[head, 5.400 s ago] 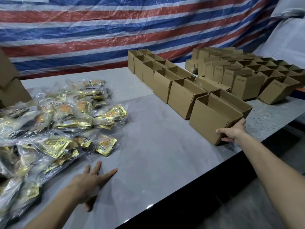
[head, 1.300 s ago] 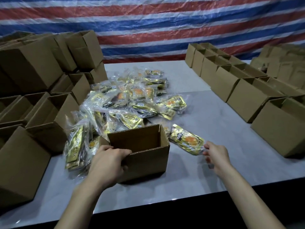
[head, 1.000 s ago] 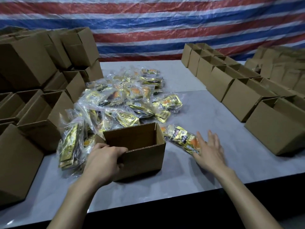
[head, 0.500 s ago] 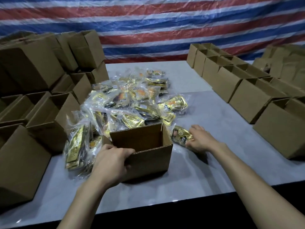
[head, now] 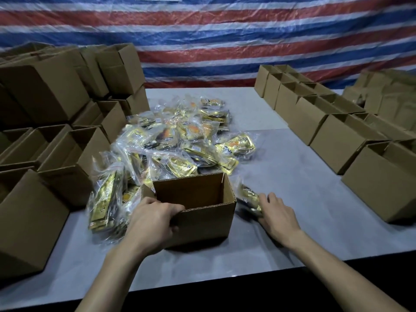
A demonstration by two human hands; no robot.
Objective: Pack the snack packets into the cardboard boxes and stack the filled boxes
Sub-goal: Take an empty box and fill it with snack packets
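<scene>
An open cardboard box [head: 203,218] stands near the table's front edge, and its inside looks empty. My left hand [head: 153,219] grips its near left rim, fingers curled over the edge. Just right of the box lies a gold snack packet [head: 248,197] in clear wrap. My right hand [head: 275,216] grips its near end, with the fingers curled under it. Behind the box spreads a heap of gold snack packets [head: 180,140].
Cardboard boxes [head: 51,140], some open and some stacked, crowd the left side. A row of open boxes [head: 333,134] runs along the right. The grey table [head: 292,167] is bare between heap and right row. A striped tarp hangs behind.
My right hand has pulled the gold packet nearer, close beside the box's right wall. My left hand stays on the box rim.
</scene>
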